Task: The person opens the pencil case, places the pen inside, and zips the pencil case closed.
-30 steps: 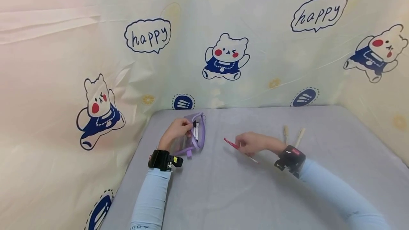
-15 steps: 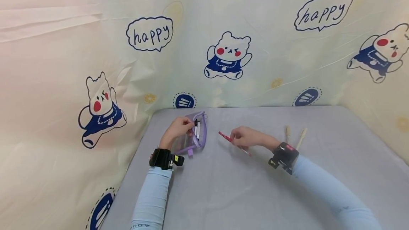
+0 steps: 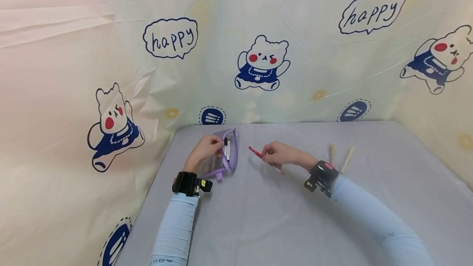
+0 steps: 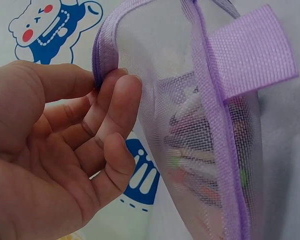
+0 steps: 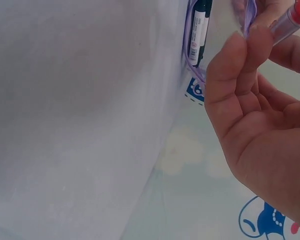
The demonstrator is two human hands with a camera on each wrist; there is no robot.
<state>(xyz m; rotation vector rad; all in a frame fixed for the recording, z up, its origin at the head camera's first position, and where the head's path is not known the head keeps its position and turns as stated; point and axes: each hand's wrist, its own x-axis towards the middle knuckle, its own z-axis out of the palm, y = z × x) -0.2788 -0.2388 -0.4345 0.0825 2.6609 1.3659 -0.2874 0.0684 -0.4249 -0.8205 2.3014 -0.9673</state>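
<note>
My left hand point(image 3: 207, 150) pinches the zippered edge of a purple mesh pencil case point(image 3: 235, 155) between thumb and fingers. The case stands open on the left side of the table. A white marker with a black cap point(image 3: 228, 151) shows in its opening; several coloured shapes show dimly through the mesh point(image 4: 175, 115) in the left wrist view. To the right of the case, my right hand point(image 3: 282, 153) holds a red-capped pen point(image 3: 255, 152) above the table, tilted, cap end towards the case. Its clear barrel point(image 5: 285, 31) shows in the right wrist view.
Two beige pens, one upright in the picture point(image 3: 332, 154) and one slanted point(image 3: 347, 159), lie on the grey tabletop point(image 3: 266, 225) beyond my right wrist. A printed curtain point(image 3: 314, 52) hangs behind the table and along its left side.
My right hand has moved left and a little away from me with the red-capped pen, closer to the case. The left hand keeps its hold on the case edge.
</note>
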